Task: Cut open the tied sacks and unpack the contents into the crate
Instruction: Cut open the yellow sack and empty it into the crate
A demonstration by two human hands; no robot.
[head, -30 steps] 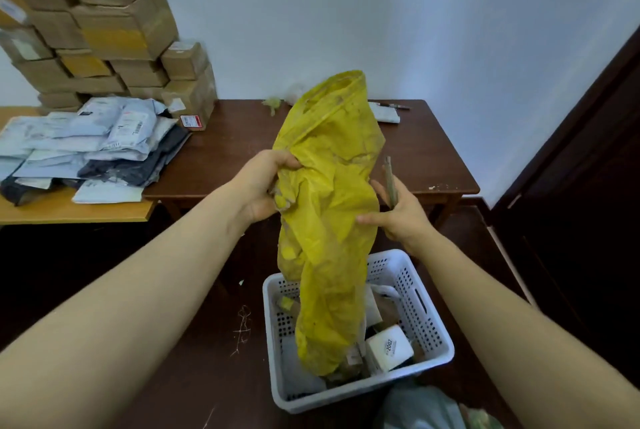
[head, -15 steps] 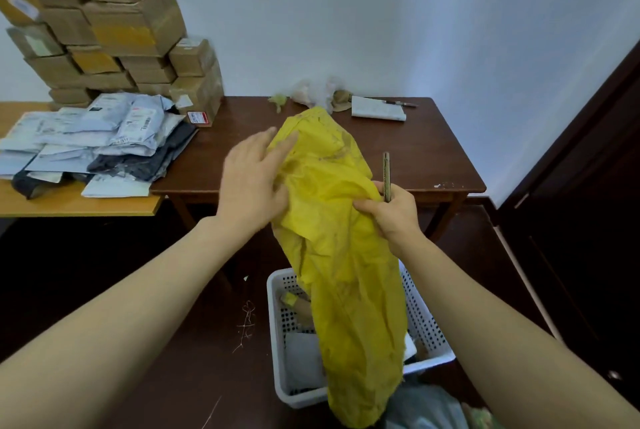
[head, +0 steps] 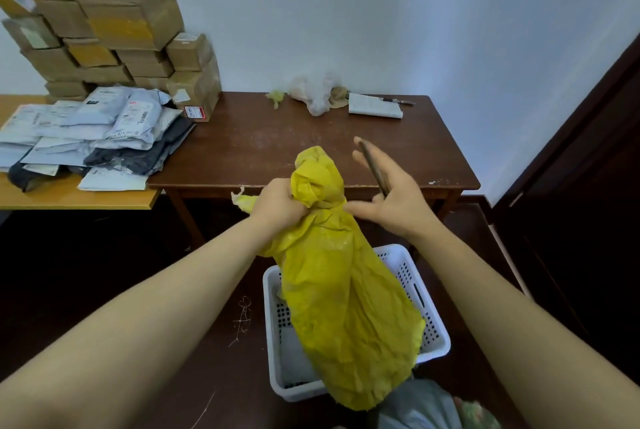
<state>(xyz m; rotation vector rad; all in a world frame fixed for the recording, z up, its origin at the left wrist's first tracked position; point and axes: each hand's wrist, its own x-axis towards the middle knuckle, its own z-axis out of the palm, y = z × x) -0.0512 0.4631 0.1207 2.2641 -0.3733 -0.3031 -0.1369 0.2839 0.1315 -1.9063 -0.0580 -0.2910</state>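
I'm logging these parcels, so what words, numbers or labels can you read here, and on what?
No text can be read.
Shipping labels on the cardboard boxes: too blurred.
Barcoded labels on the grey mailers: too small.
Red-edged label by the box stack: blurred.
The yellow sack and white crate: none visible.

Sack (head: 346,307) hangs over the crate (head: 434,335), lower end draped inside. Left hand (head: 277,207) grips its bunched top from the left; right hand (head: 393,202), tool (head: 373,165) in it, just right. Behind: the table (head: 263,144), bag (head: 317,94) and notebook (head: 375,107) at its far edge, boxes (head: 124,20) and mailers (head: 104,124) stacked left.
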